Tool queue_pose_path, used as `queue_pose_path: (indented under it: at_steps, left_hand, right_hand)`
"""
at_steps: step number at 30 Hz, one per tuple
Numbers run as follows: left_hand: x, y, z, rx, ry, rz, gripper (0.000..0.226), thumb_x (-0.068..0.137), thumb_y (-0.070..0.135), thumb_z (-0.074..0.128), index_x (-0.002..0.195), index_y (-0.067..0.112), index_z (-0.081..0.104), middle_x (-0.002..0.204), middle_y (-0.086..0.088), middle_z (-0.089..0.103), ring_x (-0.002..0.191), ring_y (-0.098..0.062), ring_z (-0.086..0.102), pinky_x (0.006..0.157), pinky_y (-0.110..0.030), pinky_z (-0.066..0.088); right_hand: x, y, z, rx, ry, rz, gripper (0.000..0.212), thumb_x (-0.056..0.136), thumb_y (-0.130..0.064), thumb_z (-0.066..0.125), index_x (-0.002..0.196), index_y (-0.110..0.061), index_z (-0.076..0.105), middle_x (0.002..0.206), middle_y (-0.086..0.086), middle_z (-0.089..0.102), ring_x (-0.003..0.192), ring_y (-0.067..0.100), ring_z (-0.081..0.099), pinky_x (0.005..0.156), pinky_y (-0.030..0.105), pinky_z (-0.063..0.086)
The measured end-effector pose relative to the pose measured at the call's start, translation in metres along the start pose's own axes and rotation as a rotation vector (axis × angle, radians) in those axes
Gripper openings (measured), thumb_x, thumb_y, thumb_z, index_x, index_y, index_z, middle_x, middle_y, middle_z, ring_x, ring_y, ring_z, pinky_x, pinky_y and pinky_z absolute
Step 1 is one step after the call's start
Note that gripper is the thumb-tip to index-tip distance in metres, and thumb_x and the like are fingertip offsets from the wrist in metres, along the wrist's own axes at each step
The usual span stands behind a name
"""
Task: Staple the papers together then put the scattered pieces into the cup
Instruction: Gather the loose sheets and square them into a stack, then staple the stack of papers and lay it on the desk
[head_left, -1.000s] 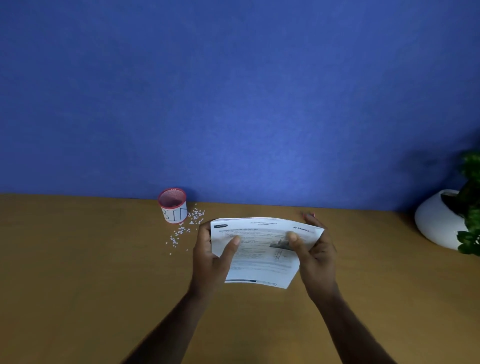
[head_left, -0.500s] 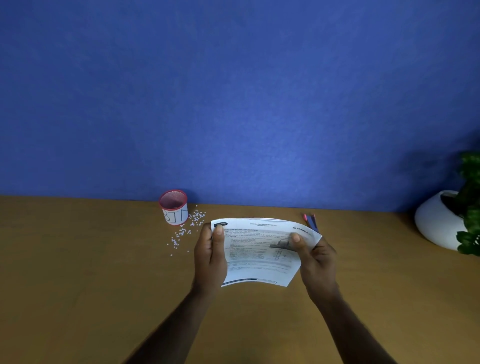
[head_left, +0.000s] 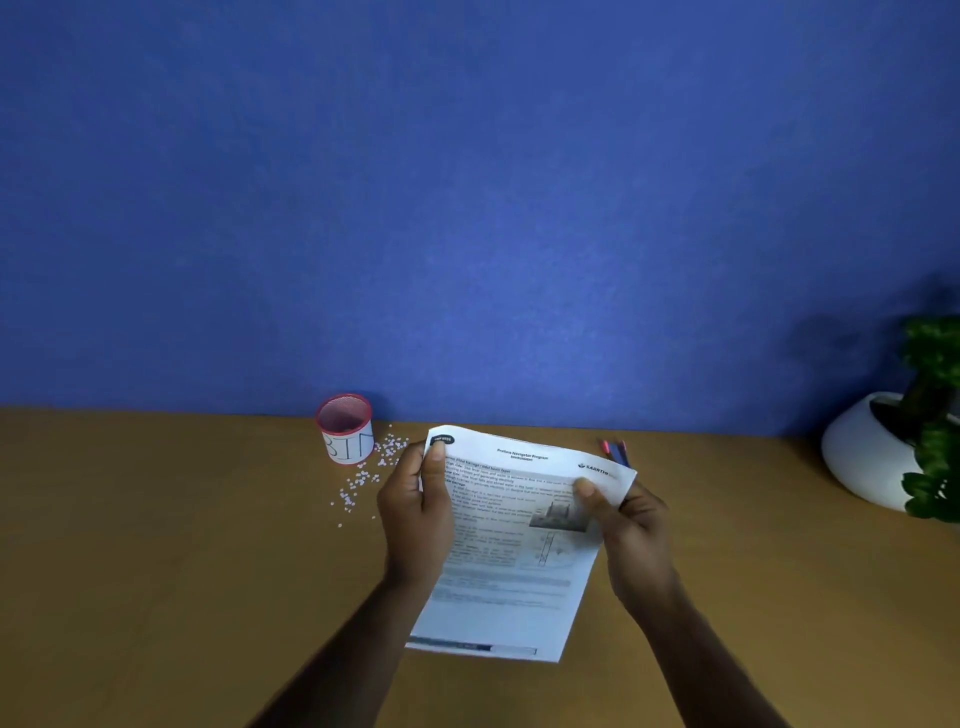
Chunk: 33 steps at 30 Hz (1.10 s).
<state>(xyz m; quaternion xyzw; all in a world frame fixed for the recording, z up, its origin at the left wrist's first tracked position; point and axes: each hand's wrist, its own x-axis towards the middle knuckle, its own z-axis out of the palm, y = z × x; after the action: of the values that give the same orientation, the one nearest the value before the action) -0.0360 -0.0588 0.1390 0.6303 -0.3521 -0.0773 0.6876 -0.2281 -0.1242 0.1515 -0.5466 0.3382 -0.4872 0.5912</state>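
At the far left of my things, the cup (head_left: 345, 428) is standing upright on the desk (head_left: 156, 571), close to the blue wall (head_left: 467, 208), its red rim facing up and letters showing on its white side. Just right of it and in front of it, the white pieces (head_left: 370, 472) are lying scattered on the desk, some nearly touching the cup, others trailing toward me.

My left hand (head_left: 415, 512) is clamping the papers (head_left: 511, 551) at their upper left corner, thumb pressing on the printed top sheet, fingers hidden behind. I am holding the papers up off the desk, tilted, with the top edge curling away from me. My right hand (head_left: 631, 535) is pinching the upper right side of the papers, thumb on the front near the small diagram, fingers underneath.

Beyond the papers' right corner, something red and blue (head_left: 615, 451) is peeking out on the desk; I cannot tell what it is. At the far right, a white pot (head_left: 865, 457) with a green plant (head_left: 935, 395) is sitting on the desk by the wall.
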Motion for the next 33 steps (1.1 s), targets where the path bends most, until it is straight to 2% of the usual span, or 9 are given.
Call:
queue_pose_path:
  at_steps: [2,4,6,11,14,18,23,30,33]
  left_hand:
    - [0.006,-0.001,-0.001,0.081,-0.008,0.017,0.024,0.099,0.03,0.048,0.085,0.021,0.065,0.063,0.015,0.058,0.062,-0.001,0.052,0.059,-0.013,0.037]
    - [0.014,-0.003,-0.004,0.18,-0.052,0.059,0.027,0.099,0.035,0.048,0.085,0.022,0.066,0.065,0.012,0.061,0.063,-0.002,0.055,0.06,-0.02,0.041]
    - [0.021,-0.002,-0.006,0.273,-0.134,0.122,0.031,0.1,0.04,0.045,0.093,0.022,0.07,0.075,0.008,0.068,0.069,-0.009,0.061,0.063,-0.028,0.046]
    - [0.023,0.006,-0.001,0.503,-0.375,0.348,0.031,0.1,0.044,0.042,0.092,0.024,0.065,0.079,0.005,0.072,0.068,-0.017,0.065,0.058,-0.025,0.047]
    - [0.021,0.007,0.005,0.577,-0.485,0.398,0.033,0.1,0.049,0.039,0.097,0.026,0.063,0.084,0.006,0.073,0.073,-0.017,0.067,0.063,-0.03,0.054]
    - [0.022,0.006,0.009,0.582,-0.58,0.297,0.028,0.102,0.053,0.037,0.105,0.032,0.055,0.092,0.009,0.072,0.083,-0.017,0.067,0.07,-0.036,0.055]
    - [0.021,-0.007,0.012,0.64,-0.633,0.247,0.031,0.104,0.051,0.035,0.097,0.028,0.054,0.088,0.008,0.071,0.081,-0.018,0.067,0.071,-0.036,0.056]
    - [0.017,-0.019,0.026,0.662,-0.531,0.342,0.029,0.1,0.045,0.044,0.092,0.026,0.065,0.084,0.009,0.074,0.073,-0.014,0.07,0.065,-0.028,0.057]
    - [0.02,-0.023,0.035,0.662,-0.501,0.344,0.026,0.099,0.041,0.047,0.086,0.026,0.064,0.079,0.01,0.073,0.065,-0.011,0.068,0.059,-0.027,0.056]
  right_hand:
    - [0.008,-0.001,-0.007,-0.021,-0.023,0.022,0.013,0.088,-0.003,0.067,0.1,0.0,0.072,0.096,0.011,0.077,0.09,0.026,0.073,0.081,0.041,0.059]
    - [0.018,-0.004,-0.013,-0.141,-0.027,-0.021,0.016,0.084,-0.002,0.073,0.1,-0.005,0.073,0.094,0.002,0.078,0.095,0.013,0.071,0.09,0.03,0.053]
    - [0.025,-0.01,-0.013,-0.269,-0.068,-0.035,0.021,0.082,-0.005,0.076,0.103,-0.008,0.072,0.092,0.0,0.078,0.093,0.007,0.071,0.09,0.025,0.05]
    - [0.025,-0.018,0.014,-0.425,-0.258,-0.022,0.025,0.083,-0.018,0.078,0.108,-0.016,0.073,0.094,-0.001,0.078,0.087,0.014,0.074,0.073,0.028,0.059]
    - [0.024,-0.013,0.026,-0.385,-0.329,-0.01,0.007,0.09,-0.012,0.071,0.091,-0.007,0.076,0.081,0.01,0.076,0.07,0.017,0.071,0.06,0.03,0.055]
    - [0.019,-0.003,0.027,-0.341,-0.234,0.102,0.024,0.091,-0.01,0.069,0.067,-0.014,0.072,0.065,0.007,0.072,0.056,0.013,0.065,0.051,0.024,0.047]
    - [0.016,0.012,0.022,-0.258,-0.18,0.205,0.015,0.092,-0.009,0.067,0.081,-0.005,0.076,0.079,0.015,0.077,0.074,0.036,0.074,0.064,0.043,0.059]
    - [0.028,0.024,0.009,-0.15,-0.248,0.32,0.022,0.092,-0.019,0.068,0.089,0.003,0.072,0.087,0.022,0.075,0.077,0.037,0.072,0.067,0.04,0.057]
    - [0.048,0.037,0.0,-0.064,-0.058,0.347,0.029,0.095,-0.025,0.063,0.092,0.002,0.073,0.088,0.022,0.074,0.074,0.03,0.07,0.066,0.037,0.055]
